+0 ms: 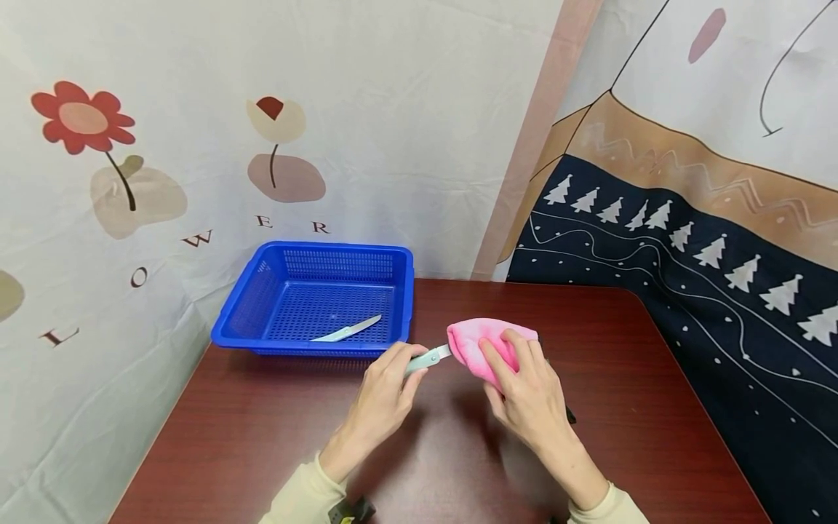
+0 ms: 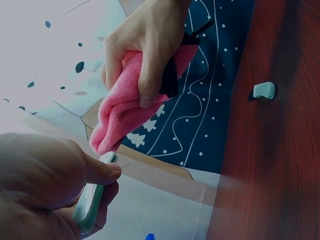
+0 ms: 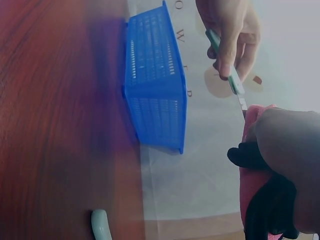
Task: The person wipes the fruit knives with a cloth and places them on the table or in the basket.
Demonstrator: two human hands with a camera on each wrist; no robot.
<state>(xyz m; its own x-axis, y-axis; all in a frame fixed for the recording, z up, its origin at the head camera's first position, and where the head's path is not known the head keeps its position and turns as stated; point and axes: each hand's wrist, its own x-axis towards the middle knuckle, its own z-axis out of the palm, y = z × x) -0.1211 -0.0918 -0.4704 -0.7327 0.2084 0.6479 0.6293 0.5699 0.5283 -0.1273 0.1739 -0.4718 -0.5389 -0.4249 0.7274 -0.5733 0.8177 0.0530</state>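
Note:
My left hand [image 1: 380, 400] grips the mint-green handle of a knife [image 1: 424, 361], with the thumb along its side. A pink cloth [image 1: 473, 336] is folded over the blade, so only a short length near the handle shows. The cloth is held by my right hand [image 1: 533, 397], fingers on top and thumb below. Both hands are raised above the table. Black pieces [image 3: 270, 200] of unclear kind lie against the cloth under the right hand. A second knife [image 1: 350, 330], pale-handled, rests in the blue basket [image 1: 310, 348].
The basket stands at the back left of the dark red wooden table [image 1: 655, 437]. A small mint-green object [image 2: 265, 90], only partly in the right wrist view, lies on the table. Printed cloth [image 1: 406, 131] hangs behind the table and along its right side.

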